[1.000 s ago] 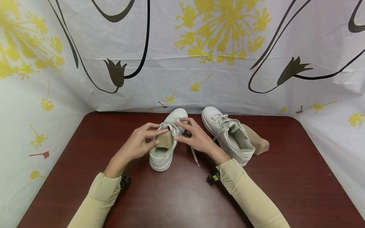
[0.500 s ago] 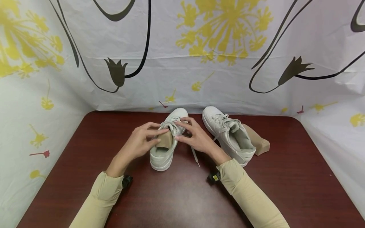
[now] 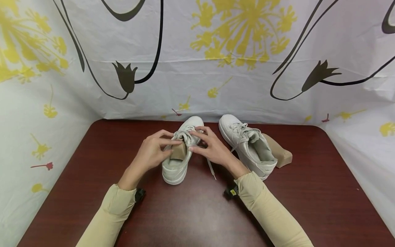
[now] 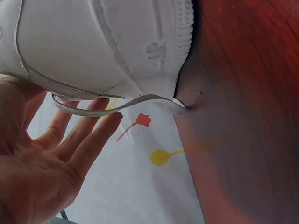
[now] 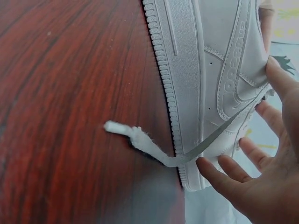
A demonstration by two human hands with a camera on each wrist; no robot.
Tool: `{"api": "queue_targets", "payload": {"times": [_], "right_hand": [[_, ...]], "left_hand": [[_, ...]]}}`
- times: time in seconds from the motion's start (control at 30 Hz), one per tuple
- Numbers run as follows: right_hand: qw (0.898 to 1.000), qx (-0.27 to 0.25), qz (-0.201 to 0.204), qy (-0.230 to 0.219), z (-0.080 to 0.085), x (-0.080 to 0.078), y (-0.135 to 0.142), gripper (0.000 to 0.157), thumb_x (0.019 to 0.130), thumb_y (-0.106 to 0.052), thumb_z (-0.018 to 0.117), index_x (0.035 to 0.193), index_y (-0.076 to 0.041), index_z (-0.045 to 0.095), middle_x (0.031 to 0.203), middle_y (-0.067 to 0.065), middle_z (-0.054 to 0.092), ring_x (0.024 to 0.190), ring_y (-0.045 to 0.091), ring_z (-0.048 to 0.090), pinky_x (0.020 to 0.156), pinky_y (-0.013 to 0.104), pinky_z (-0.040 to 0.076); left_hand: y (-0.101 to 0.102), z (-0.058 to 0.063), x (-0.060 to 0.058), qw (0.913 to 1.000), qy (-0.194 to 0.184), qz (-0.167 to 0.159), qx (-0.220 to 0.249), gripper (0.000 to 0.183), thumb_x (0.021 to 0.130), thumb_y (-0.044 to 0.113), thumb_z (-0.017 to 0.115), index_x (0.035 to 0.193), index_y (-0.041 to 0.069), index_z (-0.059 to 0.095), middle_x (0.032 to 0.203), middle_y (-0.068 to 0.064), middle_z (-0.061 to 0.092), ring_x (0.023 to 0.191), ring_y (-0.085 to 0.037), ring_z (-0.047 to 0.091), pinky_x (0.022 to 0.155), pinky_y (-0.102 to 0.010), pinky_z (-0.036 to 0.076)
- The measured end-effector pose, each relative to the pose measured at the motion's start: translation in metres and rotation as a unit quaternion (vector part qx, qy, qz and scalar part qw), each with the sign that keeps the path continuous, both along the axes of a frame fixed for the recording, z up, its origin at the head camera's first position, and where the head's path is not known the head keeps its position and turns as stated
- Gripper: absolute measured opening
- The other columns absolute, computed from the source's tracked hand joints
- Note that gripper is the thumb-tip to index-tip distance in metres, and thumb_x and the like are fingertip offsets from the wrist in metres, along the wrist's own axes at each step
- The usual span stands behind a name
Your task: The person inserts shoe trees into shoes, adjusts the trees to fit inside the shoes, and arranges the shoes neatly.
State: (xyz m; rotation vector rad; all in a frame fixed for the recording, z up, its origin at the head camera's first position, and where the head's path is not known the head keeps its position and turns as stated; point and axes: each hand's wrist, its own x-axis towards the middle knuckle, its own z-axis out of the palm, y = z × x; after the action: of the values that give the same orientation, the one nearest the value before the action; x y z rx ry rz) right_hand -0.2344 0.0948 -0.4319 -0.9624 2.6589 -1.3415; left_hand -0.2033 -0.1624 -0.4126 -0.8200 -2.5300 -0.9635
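A white sneaker stands on the table with its toe pointing away. A brown shoe insert sits in its opening, its front end hidden under the tongue. My left hand is at the opening's left side, thumb and index finger holding the insert. In the left wrist view, its other fingers extend beside a loose lace. My right hand holds the sneaker's right side, thumb at the collar and index finger on the laces. In the right wrist view, another lace end hangs down onto the table.
A second white sneaker stands to the right, toe away, its opening showing the lining. Beside it lies another brown insert. A patterned white cloth hangs behind and beside the dark red table.
The brown insert has slid slightly further forward into the sneaker. My left wrist has shifted a little to the right; my right hand has stayed nearly still.
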Motion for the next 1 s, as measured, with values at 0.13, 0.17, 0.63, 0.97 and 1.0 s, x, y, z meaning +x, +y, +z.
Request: {"api": "queue_targets", "payload": {"times": [0.13, 0.17, 0.63, 0.97, 1.0], "right_hand": [[1.000, -0.004, 0.000, 0.001, 0.0006, 0.0006, 0.0000, 0.057, 0.090, -0.030, 0.075, 0.142, -0.017, 0.057, 0.145, 0.013, 0.040, 0.119, 0.028, 0.050, 0.095, 0.052, 0.049], [1.000, -0.004, 0.000, 0.002, 0.0002, 0.0006, 0.0002, 0.057, 0.090, -0.030, 0.075, 0.142, -0.017, 0.057, 0.145, 0.014, 0.040, 0.120, 0.028, 0.050, 0.095, 0.052, 0.049], [1.000, 0.001, 0.000, 0.003, 0.0002, 0.0001, -0.0008, 0.057, 0.090, -0.029, 0.076, 0.142, -0.016, 0.057, 0.146, 0.014, 0.039, 0.118, 0.031, 0.051, 0.094, 0.052, 0.049], [1.000, -0.003, -0.002, -0.003, 0.0005, 0.0009, -0.0014, 0.057, 0.090, -0.030, 0.075, 0.143, -0.016, 0.056, 0.146, 0.014, 0.038, 0.120, 0.030, 0.050, 0.094, 0.052, 0.050], [1.000, -0.005, -0.002, -0.005, 0.0003, 0.0010, -0.0011, 0.057, 0.090, -0.030, 0.075, 0.143, -0.016, 0.056, 0.146, 0.015, 0.038, 0.120, 0.029, 0.050, 0.094, 0.052, 0.050]], "left_hand": [[0.0019, 0.0004, 0.0005, 0.9999, 0.009, 0.008, 0.000, 0.033, 0.074, 0.004, 0.084, 0.101, 0.025, 0.082, 0.111, 0.000, 0.068, 0.084, -0.021, 0.065, 0.062, -0.031, 0.046], [0.0023, 0.0003, 0.0006, 0.9999, 0.010, 0.011, 0.001, 0.031, 0.075, 0.007, 0.085, 0.100, 0.025, 0.082, 0.110, 0.000, 0.068, 0.086, -0.020, 0.066, 0.062, -0.031, 0.047], [0.0068, -0.0007, -0.0024, 0.9996, 0.004, 0.018, 0.022, 0.023, 0.076, 0.013, 0.087, 0.096, 0.023, 0.082, 0.115, 0.000, 0.068, 0.103, -0.020, 0.066, 0.077, -0.037, 0.052], [0.0103, -0.0021, -0.0051, 0.9989, 0.025, 0.016, 0.035, 0.023, 0.074, 0.008, 0.088, 0.093, 0.021, 0.083, 0.108, 0.001, 0.072, 0.095, -0.017, 0.069, 0.072, -0.034, 0.053], [0.0105, -0.0030, -0.0055, 0.9988, 0.029, 0.016, 0.037, 0.024, 0.074, 0.008, 0.088, 0.093, 0.021, 0.083, 0.109, 0.001, 0.072, 0.094, -0.017, 0.069, 0.072, -0.034, 0.053]]}}
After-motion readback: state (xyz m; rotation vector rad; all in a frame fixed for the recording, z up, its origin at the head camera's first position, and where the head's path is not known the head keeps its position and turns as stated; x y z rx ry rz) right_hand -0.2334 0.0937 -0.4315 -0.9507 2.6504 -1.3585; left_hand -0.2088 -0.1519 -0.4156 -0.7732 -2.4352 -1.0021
